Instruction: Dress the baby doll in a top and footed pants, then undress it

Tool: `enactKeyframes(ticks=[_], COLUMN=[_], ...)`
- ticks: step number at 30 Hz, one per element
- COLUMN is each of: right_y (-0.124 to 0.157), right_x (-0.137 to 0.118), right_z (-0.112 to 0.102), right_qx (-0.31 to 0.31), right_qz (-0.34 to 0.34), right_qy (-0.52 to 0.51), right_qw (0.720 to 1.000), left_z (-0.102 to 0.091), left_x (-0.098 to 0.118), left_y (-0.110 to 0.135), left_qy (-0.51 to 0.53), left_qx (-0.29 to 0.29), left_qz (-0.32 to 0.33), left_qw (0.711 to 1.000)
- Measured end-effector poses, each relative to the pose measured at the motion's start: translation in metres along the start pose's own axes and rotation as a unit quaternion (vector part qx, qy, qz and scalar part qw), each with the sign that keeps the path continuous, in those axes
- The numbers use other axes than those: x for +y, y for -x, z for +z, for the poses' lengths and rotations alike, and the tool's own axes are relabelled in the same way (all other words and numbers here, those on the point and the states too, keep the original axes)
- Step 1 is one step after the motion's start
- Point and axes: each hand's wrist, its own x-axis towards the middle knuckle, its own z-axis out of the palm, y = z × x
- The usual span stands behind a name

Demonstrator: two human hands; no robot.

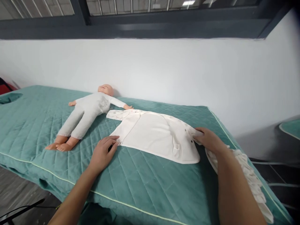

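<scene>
A white baby shirt (pixel 150 131) with small printed figures on its sleeve and dark snaps at the right lies spread on the green quilted bed cover (pixel 140 175). At its lower left corner is my left hand (pixel 104 153), thumb and fingers closed on the edge. My right hand (pixel 208 139) pinches the fabric at the shirt's right end, near the snaps. A baby doll (pixel 90 109) in a white cloth body lies on its back to the left, one hand close to the shirt's left sleeve.
Beside my right forearm lies a crumpled white cloth (pixel 246 165), partly hidden by the arm. A white wall (pixel 164 72) rises behind the bed, with a dark window frame (pixel 164 26) above. Another green surface (pixel 292 128) shows at the far right.
</scene>
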Motion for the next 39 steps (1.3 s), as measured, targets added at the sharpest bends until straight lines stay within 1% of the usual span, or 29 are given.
enactKeyframes(ticks=[2,3,4,5,7,9,10,11,13,15,16,17,18,20,21,22,23,24,26,29,31,32,34,35,37,39], right_y=[0.005,0.006,0.008,0.009,0.012,0.014,0.015,0.017,0.019,0.022,0.023,0.024,0.024,0.024,0.024,0.023,0.021,0.02,0.018,0.018,0.02,0.021,0.024,0.025,0.025,0.022], right_x=[0.001,-0.001,-0.003,-0.005,-0.01,-0.014,-0.016,-0.019,-0.025,-0.029,-0.03,-0.031,-0.03,-0.027,-0.025,-0.022,-0.019,-0.017,-0.014,-0.016,-0.022,-0.025,-0.031,-0.032,-0.03,-0.021], right_z=[-0.003,-0.004,-0.004,-0.004,-0.004,-0.004,-0.004,-0.005,-0.006,-0.008,-0.01,-0.012,-0.014,-0.018,-0.019,-0.019,-0.019,-0.018,-0.014,-0.008,-0.006,-0.005,-0.005,-0.005,-0.005,-0.004], right_qx=[-0.031,-0.035,-0.017,0.014,0.104,0.194,0.226,0.25,0.27,0.258,0.236,0.202,0.154,0.052,0.014,-0.007,-0.015,-0.012,0.016,0.108,0.17,0.191,0.218,0.229,0.244,0.242], right_qz=[0.019,0.031,0.039,0.043,0.038,0.019,0.011,0.007,0.016,0.06,0.094,0.135,0.173,0.223,0.235,0.239,0.235,0.225,0.195,0.145,0.127,0.118,0.104,0.096,0.085,0.085], right_qy=[-0.025,-0.026,-0.027,-0.025,-0.007,0.021,0.032,0.039,0.045,0.045,0.045,0.047,0.054,0.079,0.093,0.103,0.105,0.099,0.067,-0.008,-0.096,-0.147,-0.233,-0.256,-0.246,-0.176], right_qw=[0.999,0.999,0.999,0.999,0.994,0.981,0.973,0.968,0.962,0.963,0.966,0.969,0.971,0.97,0.967,0.966,0.966,0.969,0.978,0.983,0.973,0.963,0.942,0.934,0.934,0.95], left_z=[0.0,0.001,0.001,0.001,0.001,0.001,0.001,0.001,0.001,0.001,0.001,0.001,0.001,0.0,0.0,0.0,0.0,0.0,0.0,0.0,0.0,0.0,0.0,0.0,0.0,0.0], left_x=[0.001,0.001,0.001,0.001,0.002,0.001,0.001,0.0,0.0,-0.001,-0.001,-0.001,-0.001,-0.001,-0.001,0.0,0.0,0.0,0.001,0.001,0.001,0.001,0.0,0.0,0.0,0.0], left_y=[0.0,0.0,0.0,0.001,0.001,0.001,0.001,0.001,0.001,0.001,0.001,0.001,0.001,0.001,0.001,0.0,0.0,0.0,0.0,0.0,0.001,0.001,0.001,0.001,0.001,0.001], left_qy=[-0.004,-0.005,-0.006,-0.007,-0.009,-0.012,-0.013,-0.013,-0.014,-0.015,-0.016,-0.016,-0.016,-0.014,-0.013,-0.013,-0.014,-0.013,-0.011,-0.009,-0.009,-0.009,-0.009,-0.01,-0.013,-0.014], left_qx=[0.002,0.003,0.003,0.004,0.004,0.0,-0.002,-0.003,-0.003,-0.002,-0.003,-0.004,-0.005,-0.008,-0.008,-0.008,-0.007,-0.006,-0.006,-0.006,-0.006,-0.006,-0.006,-0.005,-0.004,-0.004], left_qz=[-0.007,-0.01,-0.011,-0.011,-0.01,-0.009,-0.008,-0.006,-0.005,-0.004,-0.003,-0.002,-0.002,-0.001,-0.001,-0.002,-0.001,-0.001,-0.001,-0.004,-0.005,-0.005,-0.005,-0.005,-0.006,-0.006], left_qw=[1.0,1.0,1.0,1.0,1.0,1.0,1.0,1.0,1.0,1.0,1.0,1.0,1.0,1.0,1.0,1.0,1.0,1.0,1.0,1.0,1.0,1.0,1.0,1.0,1.0,1.0])
